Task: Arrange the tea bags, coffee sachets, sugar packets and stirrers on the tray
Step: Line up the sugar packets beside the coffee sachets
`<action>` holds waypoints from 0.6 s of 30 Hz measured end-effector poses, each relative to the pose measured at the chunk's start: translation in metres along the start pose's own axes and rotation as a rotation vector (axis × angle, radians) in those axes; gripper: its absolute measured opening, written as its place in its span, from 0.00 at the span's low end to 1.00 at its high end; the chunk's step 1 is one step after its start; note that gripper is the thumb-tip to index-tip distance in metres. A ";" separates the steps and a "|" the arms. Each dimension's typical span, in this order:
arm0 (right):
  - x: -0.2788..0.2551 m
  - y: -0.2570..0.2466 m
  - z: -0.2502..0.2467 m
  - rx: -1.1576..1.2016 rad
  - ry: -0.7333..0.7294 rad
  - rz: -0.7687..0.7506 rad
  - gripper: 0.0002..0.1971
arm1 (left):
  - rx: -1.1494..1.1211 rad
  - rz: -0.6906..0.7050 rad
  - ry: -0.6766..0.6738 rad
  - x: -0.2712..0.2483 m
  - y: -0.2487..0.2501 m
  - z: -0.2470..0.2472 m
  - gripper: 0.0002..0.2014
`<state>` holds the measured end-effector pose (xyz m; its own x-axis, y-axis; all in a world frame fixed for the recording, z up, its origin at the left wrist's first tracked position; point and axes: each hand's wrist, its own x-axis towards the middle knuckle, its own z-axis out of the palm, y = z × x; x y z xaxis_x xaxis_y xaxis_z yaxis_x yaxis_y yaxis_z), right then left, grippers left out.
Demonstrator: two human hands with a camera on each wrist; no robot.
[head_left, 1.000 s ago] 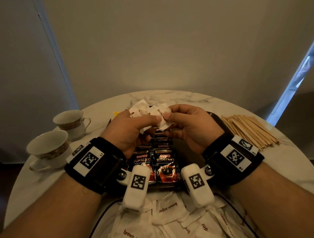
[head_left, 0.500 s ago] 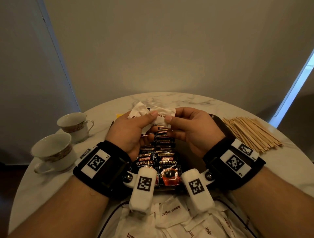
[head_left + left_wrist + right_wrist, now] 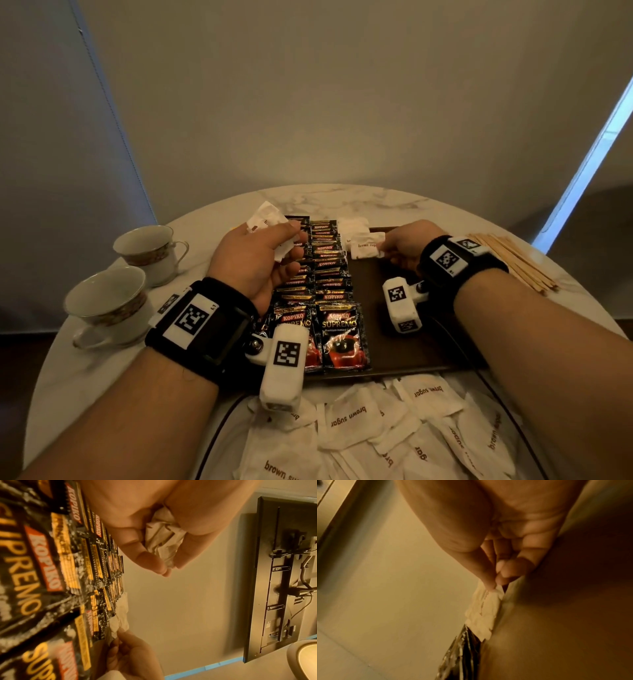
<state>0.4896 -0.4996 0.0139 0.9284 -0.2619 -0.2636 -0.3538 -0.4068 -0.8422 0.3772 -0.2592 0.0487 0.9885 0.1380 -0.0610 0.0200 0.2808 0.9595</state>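
Nearest the person, off the tray's [image 3: 404,349] near edge, loose sugar packets [image 3: 349,416] are waiting. On the tray, coffee sachets [image 3: 329,284] are lying in overlapped rows, likely to save room. Over them the left hand [image 3: 255,260] is clutching spare packets [image 3: 265,219]; beyond, the right hand [image 3: 406,245] is pinching one packet [image 3: 366,248] at the tray's far end, apparently starting a sugar row.

Head view: high above the near edge of the tabletop [image 3: 342,202], facing forward and down. Left wrist view: very close, along the palm, across the coffee sachets [image 3: 72,566]. Right wrist view: equally close, along the fingers. Shared by all three: the pinched sugar packet [image 3: 368,245] [image 3: 120,620] [image 3: 484,612].
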 end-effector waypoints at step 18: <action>-0.032 -0.017 0.008 0.239 -0.081 0.044 0.04 | 0.010 -0.038 -0.034 -0.002 0.007 -0.002 0.05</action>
<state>0.4672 -0.4774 0.0324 0.9223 -0.2002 -0.3306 -0.3658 -0.1759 -0.9139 0.3750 -0.2560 0.0549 0.9916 0.0949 -0.0880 0.0588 0.2755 0.9595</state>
